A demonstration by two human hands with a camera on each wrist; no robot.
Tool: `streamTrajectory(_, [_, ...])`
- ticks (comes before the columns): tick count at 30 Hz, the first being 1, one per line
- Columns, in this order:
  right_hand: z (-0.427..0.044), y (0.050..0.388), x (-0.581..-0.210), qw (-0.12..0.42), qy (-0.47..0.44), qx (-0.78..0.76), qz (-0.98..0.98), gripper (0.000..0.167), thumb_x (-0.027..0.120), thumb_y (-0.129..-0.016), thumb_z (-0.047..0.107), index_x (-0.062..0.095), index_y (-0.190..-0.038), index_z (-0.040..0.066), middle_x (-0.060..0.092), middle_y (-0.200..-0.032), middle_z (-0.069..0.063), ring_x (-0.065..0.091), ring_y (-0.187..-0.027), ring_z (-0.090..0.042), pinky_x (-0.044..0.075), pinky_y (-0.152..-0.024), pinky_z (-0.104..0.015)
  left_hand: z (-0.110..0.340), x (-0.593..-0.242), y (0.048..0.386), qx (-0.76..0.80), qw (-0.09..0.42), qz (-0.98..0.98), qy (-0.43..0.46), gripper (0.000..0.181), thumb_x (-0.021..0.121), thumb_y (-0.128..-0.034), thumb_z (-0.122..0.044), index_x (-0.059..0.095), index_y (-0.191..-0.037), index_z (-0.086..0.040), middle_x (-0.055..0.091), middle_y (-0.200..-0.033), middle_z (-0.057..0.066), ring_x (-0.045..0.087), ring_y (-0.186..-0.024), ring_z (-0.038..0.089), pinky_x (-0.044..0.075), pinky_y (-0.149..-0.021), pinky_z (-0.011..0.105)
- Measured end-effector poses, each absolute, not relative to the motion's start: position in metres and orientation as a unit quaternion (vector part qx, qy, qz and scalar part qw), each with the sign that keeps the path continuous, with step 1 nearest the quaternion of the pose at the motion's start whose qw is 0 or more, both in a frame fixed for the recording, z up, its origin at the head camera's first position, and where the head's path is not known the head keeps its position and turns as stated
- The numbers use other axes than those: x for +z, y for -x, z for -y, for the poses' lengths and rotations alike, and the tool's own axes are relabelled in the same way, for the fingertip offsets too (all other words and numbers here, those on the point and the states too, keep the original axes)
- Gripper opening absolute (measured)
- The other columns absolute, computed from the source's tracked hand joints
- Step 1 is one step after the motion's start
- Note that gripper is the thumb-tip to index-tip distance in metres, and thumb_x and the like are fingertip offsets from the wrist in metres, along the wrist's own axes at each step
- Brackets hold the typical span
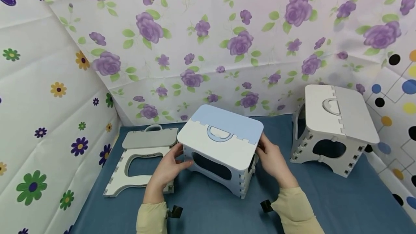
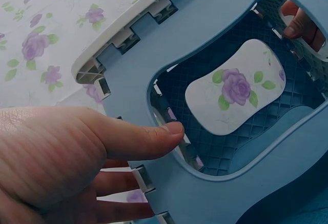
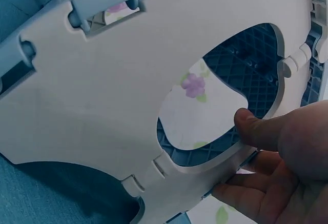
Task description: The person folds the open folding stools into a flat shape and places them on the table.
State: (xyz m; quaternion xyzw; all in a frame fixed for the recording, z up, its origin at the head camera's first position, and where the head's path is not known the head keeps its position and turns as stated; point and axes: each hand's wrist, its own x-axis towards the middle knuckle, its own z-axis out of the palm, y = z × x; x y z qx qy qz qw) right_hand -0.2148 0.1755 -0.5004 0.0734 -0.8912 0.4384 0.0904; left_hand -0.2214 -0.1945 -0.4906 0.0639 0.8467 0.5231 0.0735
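A blue-and-white folding step stool point(image 1: 208, 151) stands unfolded on the cloth, turned at an angle, its top flat with a handle in the middle. My left hand point(image 1: 169, 166) holds its left front corner; in the left wrist view the thumb point(image 2: 154, 141) lies over the blue panel's opening edge, the other fingers behind the side. At the right end, my right hand point(image 1: 272, 158) grips the white side panel point(image 3: 102, 96). Its thumb point(image 3: 256, 129) hooks at the rim of the opening and the fingers reach round the panel's edge.
On the left lies a folded grey-and-white stool point(image 1: 150, 138), close behind my left hand. A white-and-grey stool point(image 1: 344, 118) stands unfolded at the back right. Blue cloth point(image 1: 211, 212) covers the table; printed sheets point(image 1: 211, 46) hang behind and at both sides.
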Motion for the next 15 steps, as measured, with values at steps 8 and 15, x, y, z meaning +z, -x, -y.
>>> streamTrajectory(8, [-0.1768, 0.2126, -0.4992, 0.054, -0.084, 0.439, 0.893, 0.064, 0.043, -0.117, 0.011, 0.015, -0.174, 0.018, 0.051, -0.156, -0.028, 0.056, -0.137, -0.045, 0.053, -0.097, -0.057, 0.1903, -0.4936, 0.2234, 0.525, 0.071, -0.845, -0.072, 0.079, 0.081, -0.0975, -0.014, 0.041, -0.165, -0.009, 0.047, -0.161, 0.022, 0.047, -0.146, 0.046, 0.049, -0.108, 0.061])
streamTrajectory(15, [-0.1757, 0.214, -0.5045, 0.035, -0.096, 0.459, 0.883, 0.068, 0.041, -0.117, 0.013, 0.002, -0.174, 0.018, 0.037, -0.165, -0.027, 0.041, -0.149, -0.045, 0.042, -0.113, -0.064, 0.1882, -0.4972, 0.224, 0.531, 0.054, -0.842, -0.081, 0.076, 0.08, -0.0993, -0.019, 0.042, -0.164, -0.011, 0.048, -0.161, 0.02, 0.045, -0.148, 0.043, 0.046, -0.111, 0.061])
